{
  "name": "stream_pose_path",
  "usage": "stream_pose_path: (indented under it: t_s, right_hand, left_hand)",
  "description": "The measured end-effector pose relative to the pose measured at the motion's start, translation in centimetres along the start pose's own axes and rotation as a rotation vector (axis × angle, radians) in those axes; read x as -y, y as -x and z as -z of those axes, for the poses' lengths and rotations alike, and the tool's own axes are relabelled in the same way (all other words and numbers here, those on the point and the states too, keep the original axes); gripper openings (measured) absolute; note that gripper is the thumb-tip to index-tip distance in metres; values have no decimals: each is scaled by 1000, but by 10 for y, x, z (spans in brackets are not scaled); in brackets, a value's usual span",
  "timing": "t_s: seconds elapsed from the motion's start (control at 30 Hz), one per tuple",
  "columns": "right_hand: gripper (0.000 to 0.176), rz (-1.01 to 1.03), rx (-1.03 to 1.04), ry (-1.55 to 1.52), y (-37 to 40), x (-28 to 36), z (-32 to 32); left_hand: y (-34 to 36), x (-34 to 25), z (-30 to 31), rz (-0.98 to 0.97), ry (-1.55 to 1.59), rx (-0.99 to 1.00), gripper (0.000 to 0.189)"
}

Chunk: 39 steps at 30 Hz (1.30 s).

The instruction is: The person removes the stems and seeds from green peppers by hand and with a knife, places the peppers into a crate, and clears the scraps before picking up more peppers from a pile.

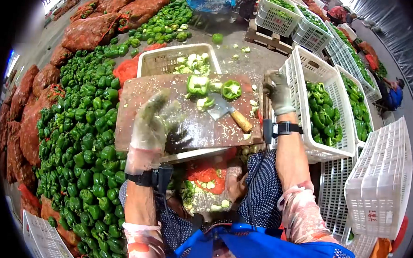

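My left hand (152,121), in a stained thin glove, hovers over the left part of a wet brown cutting board (147,97). Its fingers are apart and hold nothing. Beyond the board's right edge, beside a white crate, is my right hand (280,94), also gloved. Its fingers are curled, and I see nothing in them. A cleaver with a wooden handle (241,121) lies on the board between the hands. Near the blade sit a cut green bell pepper (198,85), another opened pepper (231,90) and a small pepper piece (205,103). Pale seeds are scattered around.
A large heap of green peppers (84,159) lies left, with red mesh sacks (89,31) behind. A white crate (147,59) beyond the board holds pepper cores. Crates of peppers (319,147) stand right, near stacked crates (378,182). A person in blue (395,95) is farther right.
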State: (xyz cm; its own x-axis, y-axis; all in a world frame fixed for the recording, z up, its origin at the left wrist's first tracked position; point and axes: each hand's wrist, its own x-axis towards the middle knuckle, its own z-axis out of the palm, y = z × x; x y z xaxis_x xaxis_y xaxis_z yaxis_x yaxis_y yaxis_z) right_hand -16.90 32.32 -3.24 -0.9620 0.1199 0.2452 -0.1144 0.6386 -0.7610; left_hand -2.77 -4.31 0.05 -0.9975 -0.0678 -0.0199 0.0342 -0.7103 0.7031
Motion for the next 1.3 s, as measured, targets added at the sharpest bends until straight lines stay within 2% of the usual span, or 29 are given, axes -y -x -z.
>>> stream_pose_path:
  t_s: [0.03,0.07,0.13,0.27,0.33,0.4,0.43,0.47,0.53,0.57,0.6,0.67,0.7,0.73,0.8,0.83,0.87,0.93,0.97,1.0,1.07,1.1,1.13,1.2,1.27,1.3]
  right_hand:
    - [38,-230,57,-648,3,26,-18]
    - [47,-280,118,-320,6,40,-31]
    - [57,-83,168,219,-20,-10,-71]
    - [52,-224,217,305,-29,-18,-97]
    - [48,-227,221,304,-33,-20,-106]
    - [42,-347,302,38,-38,-28,-111]
    - [40,-404,339,-95,-41,-33,-112]
    - [27,-142,217,-75,-39,-38,-110]
    - [19,-364,216,-431,-44,-45,-111]
    - [19,-461,227,-716,-31,-10,-92]
    - [22,-460,234,-764,-27,15,-82]
    - [27,-299,304,-712,-2,85,-63]
    - [30,-133,311,-629,16,115,-60]
    - [32,32,315,-554,32,134,-65]
    - [31,441,281,-339,59,155,-80]
    - [32,547,366,-332,70,159,-86]
    - [33,653,448,-319,77,160,-90]
    - [33,718,424,-284,87,165,-90]
    - [33,678,452,-371,86,163,-94]
    - [34,617,466,-418,85,161,-95]
    - [35,378,539,-512,85,162,-95]
    - [36,207,630,-661,89,162,-95]
    - [35,140,705,-601,89,164,-90]
    - [38,-51,858,-820,92,170,-80]
    - [41,180,744,-743,92,160,-96]
    - [43,295,686,-704,92,157,-102]
  left_hand:
    - [1,4,-2,7,6,19,46]
    - [2,7,-2,16,8,36,48]
    - [3,10,-7,17,-63,49,49]
    - [-1,13,-6,35,-79,65,49]
    - [-3,13,-9,66,-100,14,53]
    - [-6,16,-8,97,-174,-28,62]
    - [-7,17,-9,104,-181,-18,61]
    - [-7,17,-10,116,-171,-6,60]
    - [-6,16,-14,133,-143,16,59]
    - [-8,18,-12,140,-113,1,57]
    - [-10,23,-6,135,-70,15,52]
    - [-12,27,0,137,64,22,47]
    - [-11,26,-1,147,153,19,46]
    - [-5,25,-12,85,171,53,53]
    - [1,20,-16,275,438,228,57]
    - [1,20,-14,240,425,227,61]
    - [5,20,-6,199,328,67,62]
    - [4,14,9,190,319,61,62]
    - [7,10,9,112,230,18,61]
    - [7,5,10,34,142,87,60]
    - [2,-8,2,-115,-35,230,59]
    - [4,-16,-4,-33,-88,195,62]
    - [2,-12,-2,-87,-106,117,61]
    - [3,-12,3,-77,-199,116,63]
    - [0,-12,2,-77,-436,148,64]
    - [3,-12,-4,-29,-421,111,66]
